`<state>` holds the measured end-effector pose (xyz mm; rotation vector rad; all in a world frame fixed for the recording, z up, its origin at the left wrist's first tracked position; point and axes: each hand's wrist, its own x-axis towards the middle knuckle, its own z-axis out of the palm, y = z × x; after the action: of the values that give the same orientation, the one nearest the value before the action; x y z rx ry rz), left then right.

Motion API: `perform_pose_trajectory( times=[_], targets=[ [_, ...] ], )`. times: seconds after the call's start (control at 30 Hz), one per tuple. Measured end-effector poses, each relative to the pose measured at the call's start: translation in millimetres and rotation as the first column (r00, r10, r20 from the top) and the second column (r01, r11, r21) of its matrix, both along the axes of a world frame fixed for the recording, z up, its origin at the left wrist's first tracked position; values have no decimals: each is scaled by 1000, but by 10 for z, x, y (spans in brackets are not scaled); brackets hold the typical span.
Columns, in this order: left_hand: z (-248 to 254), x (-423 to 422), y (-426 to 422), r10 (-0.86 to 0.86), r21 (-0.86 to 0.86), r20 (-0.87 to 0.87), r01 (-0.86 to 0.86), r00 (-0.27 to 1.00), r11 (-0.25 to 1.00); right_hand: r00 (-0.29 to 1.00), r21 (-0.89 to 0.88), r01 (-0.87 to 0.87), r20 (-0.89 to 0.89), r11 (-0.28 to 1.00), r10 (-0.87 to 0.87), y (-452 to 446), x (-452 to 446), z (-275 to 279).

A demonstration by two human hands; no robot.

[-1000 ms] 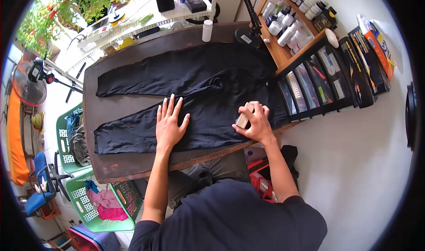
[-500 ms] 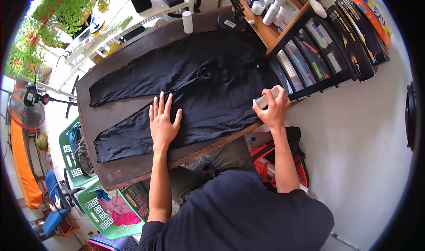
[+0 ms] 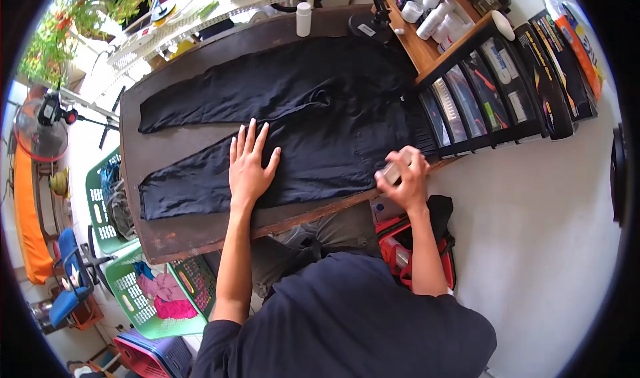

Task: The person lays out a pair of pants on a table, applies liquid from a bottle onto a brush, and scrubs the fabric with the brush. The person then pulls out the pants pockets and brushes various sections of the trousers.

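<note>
A pair of black trousers [image 3: 333, 138] lies spread on the dark brown table [image 3: 180, 238], legs to the left and gathered waistband to the right. My left hand [image 3: 252, 168] rests flat on the nearer leg, fingers spread. Near the waist end, at the table's front edge, my right hand [image 3: 412, 186] grips a small tan block [image 3: 391, 173] between thumb and fingers. The block is tilted; its underside is hidden, and whether it touches the cloth I cannot tell.
Right of the trousers stands a black drawer unit [image 3: 477, 101] beside a wooden shelf [image 3: 415, 48] with several bottles. A white bottle [image 3: 303, 19] and a black lamp base [image 3: 363, 26] are at the back. Green laundry baskets [image 3: 127, 285] stand at the left.
The whole view has turned slightly. My right hand with the tan block has shifted a little toward the table's front edge. My left hand stays on the nearer trouser leg.
</note>
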<state>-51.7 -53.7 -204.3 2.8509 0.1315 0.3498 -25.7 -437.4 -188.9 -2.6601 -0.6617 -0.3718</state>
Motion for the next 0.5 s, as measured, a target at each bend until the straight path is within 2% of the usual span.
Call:
perform_pose_trajectory(
  times=[0.1,0.13,0.27,0.3,0.43,0.47,0.5],
  targets=[
    [8,-7,11,13,-9,-1,-13,1000,1000,969,79,243,24,967,-245,11,123,-53],
    [5,-3,30,32,-10,-2,-32,999,999,974,78,224,24,971,-227,56,130,-46],
    [-60,-7,48,-5,-21,3,5,1000,1000,988,51,-147,-33,988,149,232,-66,-22],
    [-61,-79,23,22,-32,0,-22,1000,999,984,40,-173,-38,984,174,220,-72,-11],
    [1,-413,-43,118,9,20,-118,993,993,991,76,130,26,989,-132,253,92,34],
    [-15,-469,-37,140,5,19,-140,990,990,994,71,108,26,992,-110,308,105,37],
    [-41,-525,-36,148,5,14,-148,989,989,1000,55,-7,17,998,6,380,87,29]
  ],
)
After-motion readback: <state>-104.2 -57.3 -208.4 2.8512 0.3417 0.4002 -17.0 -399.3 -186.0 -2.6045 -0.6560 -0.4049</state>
